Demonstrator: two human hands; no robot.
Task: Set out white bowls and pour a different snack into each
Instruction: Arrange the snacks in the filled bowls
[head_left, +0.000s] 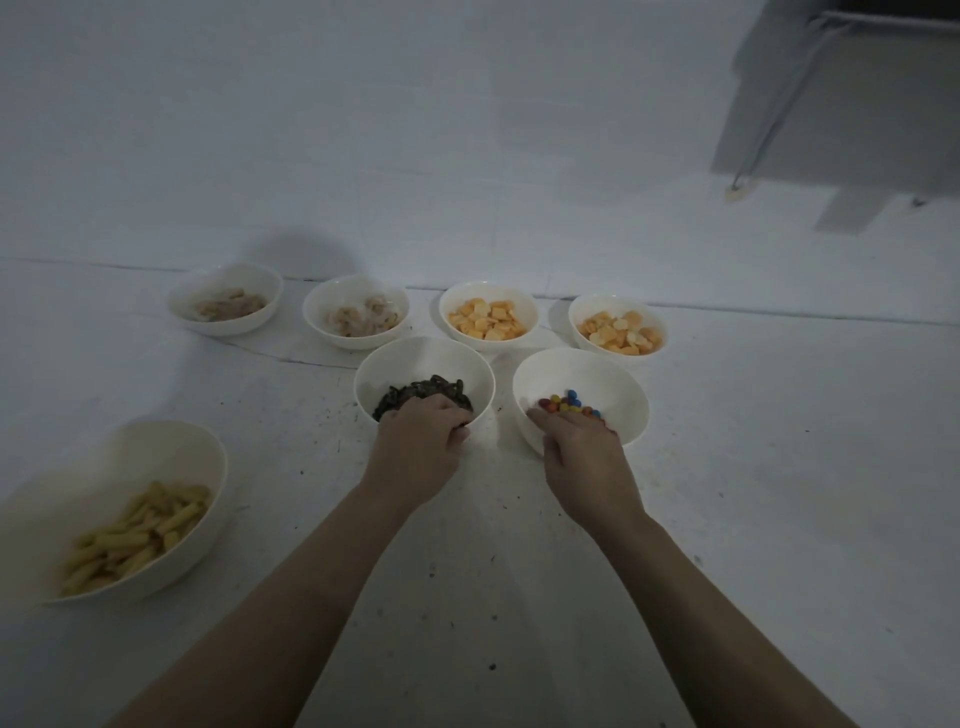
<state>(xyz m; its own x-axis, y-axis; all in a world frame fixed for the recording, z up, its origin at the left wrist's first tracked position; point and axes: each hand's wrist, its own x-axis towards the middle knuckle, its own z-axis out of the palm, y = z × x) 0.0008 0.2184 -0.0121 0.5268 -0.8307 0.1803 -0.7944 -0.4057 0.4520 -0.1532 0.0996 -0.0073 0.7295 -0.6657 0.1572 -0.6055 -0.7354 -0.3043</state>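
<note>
Several white bowls stand on a white surface. My left hand (421, 441) grips the near rim of a bowl (415, 353) holding a dark snack, fingers curled over the edge. My right hand (582, 447) holds the near rim of the bowl to its right (597, 369), which contains coloured candies; its fingers reach inside. Behind them is a row of bowls: two with pale brownish pieces (234, 325) (353, 291) and two with orange-yellow crackers (488, 291) (613, 304). A bowl of yellow sticks (104, 467) sits at the near left.
Dark crumbs speckle the surface around and in front of the two near bowls. A grey cabinet (857, 104) on legs stands at the far right. The white surface ends at an edge just behind the back row.
</note>
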